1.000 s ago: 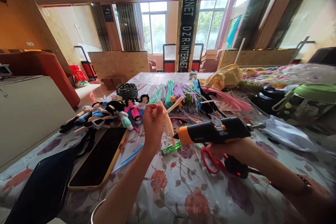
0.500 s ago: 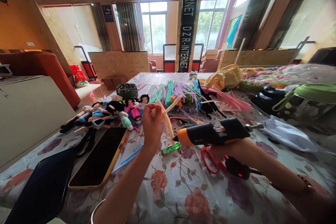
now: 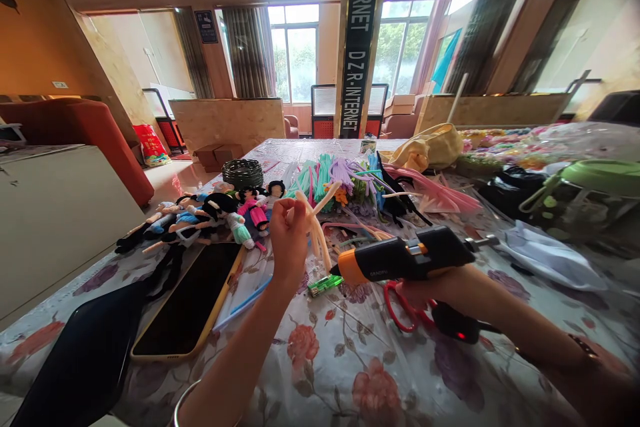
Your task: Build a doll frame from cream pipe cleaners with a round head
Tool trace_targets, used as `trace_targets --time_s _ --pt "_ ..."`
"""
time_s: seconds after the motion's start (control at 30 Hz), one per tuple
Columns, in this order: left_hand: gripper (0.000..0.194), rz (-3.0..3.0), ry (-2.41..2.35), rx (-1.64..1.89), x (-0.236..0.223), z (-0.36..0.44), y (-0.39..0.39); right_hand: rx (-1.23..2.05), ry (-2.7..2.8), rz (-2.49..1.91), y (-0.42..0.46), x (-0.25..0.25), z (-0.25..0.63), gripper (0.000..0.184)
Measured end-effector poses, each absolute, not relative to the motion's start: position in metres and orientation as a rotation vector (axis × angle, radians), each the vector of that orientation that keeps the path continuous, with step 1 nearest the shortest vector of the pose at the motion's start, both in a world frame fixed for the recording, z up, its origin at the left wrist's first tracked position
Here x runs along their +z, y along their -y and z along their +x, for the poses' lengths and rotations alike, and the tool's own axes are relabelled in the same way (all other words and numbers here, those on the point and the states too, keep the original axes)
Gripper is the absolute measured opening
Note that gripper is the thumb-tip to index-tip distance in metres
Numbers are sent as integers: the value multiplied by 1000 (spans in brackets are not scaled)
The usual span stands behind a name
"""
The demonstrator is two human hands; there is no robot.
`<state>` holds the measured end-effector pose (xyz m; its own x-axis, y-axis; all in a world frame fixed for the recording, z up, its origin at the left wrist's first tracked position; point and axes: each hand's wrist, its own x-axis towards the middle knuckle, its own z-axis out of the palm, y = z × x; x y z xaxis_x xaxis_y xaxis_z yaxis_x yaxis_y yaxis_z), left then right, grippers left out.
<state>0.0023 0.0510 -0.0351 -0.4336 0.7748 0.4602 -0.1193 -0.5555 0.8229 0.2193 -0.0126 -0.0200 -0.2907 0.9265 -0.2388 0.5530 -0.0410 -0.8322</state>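
Near me is the shiny tablecloth (image 3: 320,390), printed with flowers. My right hand (image 3: 443,287) is closed around the handle of a black-and-orange glue gun (image 3: 400,258), whose smooth body hides some of my fingers. My left hand (image 3: 289,237) pinches thin, fuzzy beige stems (image 3: 320,240), their lower ends near the gun's tip; whether they touch it, I cannot tell. Farther are fuzzy dolls (image 3: 225,205), partly covering each other, and a round woven basket (image 3: 243,173).
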Motion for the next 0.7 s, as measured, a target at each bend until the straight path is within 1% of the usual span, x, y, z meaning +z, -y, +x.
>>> trace_targets --time_s 0.17,0.3,0.5,0.63,0.7 --pt "37 1173 -985 2033 -34 2 -51 1293 1828 -1565 13 -19 218 20" --pt "36 1153 -967 2033 -33 2 -50 1284 1700 -1592 11 -15 216 18" --pt "36 1107 -951 2034 -34 3 -51 1235 1630 -1668 7 -16 221 26" --pt "34 1115 -938 2029 -36 3 -52 1224 1634 -1642 5 -17 224 26" --pt "33 1117 -940 2019 -37 3 -52 1161 1670 -1614 5 -18 225 26"
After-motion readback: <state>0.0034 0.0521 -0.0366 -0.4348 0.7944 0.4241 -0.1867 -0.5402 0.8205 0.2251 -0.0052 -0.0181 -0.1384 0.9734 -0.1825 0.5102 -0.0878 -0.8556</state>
